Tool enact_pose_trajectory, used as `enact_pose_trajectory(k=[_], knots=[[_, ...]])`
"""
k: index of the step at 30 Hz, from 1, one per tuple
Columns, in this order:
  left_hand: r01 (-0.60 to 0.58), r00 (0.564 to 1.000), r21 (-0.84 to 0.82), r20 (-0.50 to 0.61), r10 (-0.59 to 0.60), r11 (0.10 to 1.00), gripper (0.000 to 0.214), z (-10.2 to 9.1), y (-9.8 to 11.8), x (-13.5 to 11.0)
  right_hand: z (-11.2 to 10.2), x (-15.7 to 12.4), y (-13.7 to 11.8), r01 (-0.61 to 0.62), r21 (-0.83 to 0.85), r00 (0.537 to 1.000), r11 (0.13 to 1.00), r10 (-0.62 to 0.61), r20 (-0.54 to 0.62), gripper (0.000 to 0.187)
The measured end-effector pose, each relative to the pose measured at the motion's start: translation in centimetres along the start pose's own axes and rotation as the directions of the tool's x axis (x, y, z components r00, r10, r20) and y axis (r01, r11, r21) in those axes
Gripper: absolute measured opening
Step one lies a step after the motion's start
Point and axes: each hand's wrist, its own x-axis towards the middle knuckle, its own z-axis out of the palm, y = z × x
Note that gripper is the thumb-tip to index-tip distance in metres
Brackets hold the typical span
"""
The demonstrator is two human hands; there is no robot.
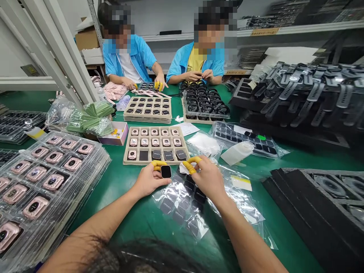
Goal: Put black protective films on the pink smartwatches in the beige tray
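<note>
My left hand (pixel 150 180), with yellow finger cots, grips a smartwatch body (pixel 166 171) by its edges, its black screen turned up. My right hand (pixel 207 175), also in yellow finger cots, is bent over a white wipe (pixel 184 169), pinched at the fingertips. Below the hands lies a clear sheet of dark square screen films (pixel 179 215) printed with white lettering. Just beyond is a beige tray (pixel 126 151) of pink watch bodies; its front row holds one pink body, a bare slot and dark film-covered squares.
Stacked clear trays (pixel 96 167) of pink watch bodies fill the left. Black foam trays (pixel 301 212) stand at right, below dark straps (pixel 315 91). A white bottle (pixel 237 153) lies beyond my right hand. Two co-workers in blue sit across, near a beige tray stack (pixel 148 118).
</note>
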Motion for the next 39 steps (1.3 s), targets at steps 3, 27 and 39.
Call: enact_pose_trajectory(k=[3, 27, 39], knots=[[0.000, 1.000, 0.007, 0.002, 0.000, 1.000, 0.062, 0.1, 0.1, -0.1, 0.5, -0.2, -0.3, -0.017, -0.103, 0.996, 0.995, 0.025, 0.083, 0.019], [-0.014, 1.000, -0.022, 0.016, 0.014, 1.000, 0.057, 0.3, -0.1, 0.1, 2.0, -0.8, -3.0, 0.485, 0.297, 0.874, 0.823, -0.472, -0.118, 0.010], [0.119, 0.957, -0.121, 0.278, -0.081, 0.986, 0.068, -0.5, 0.7, 0.3, 0.8, -0.2, -0.8, 0.305, -0.048, 0.942, 0.951, -0.308, -0.130, 0.023]])
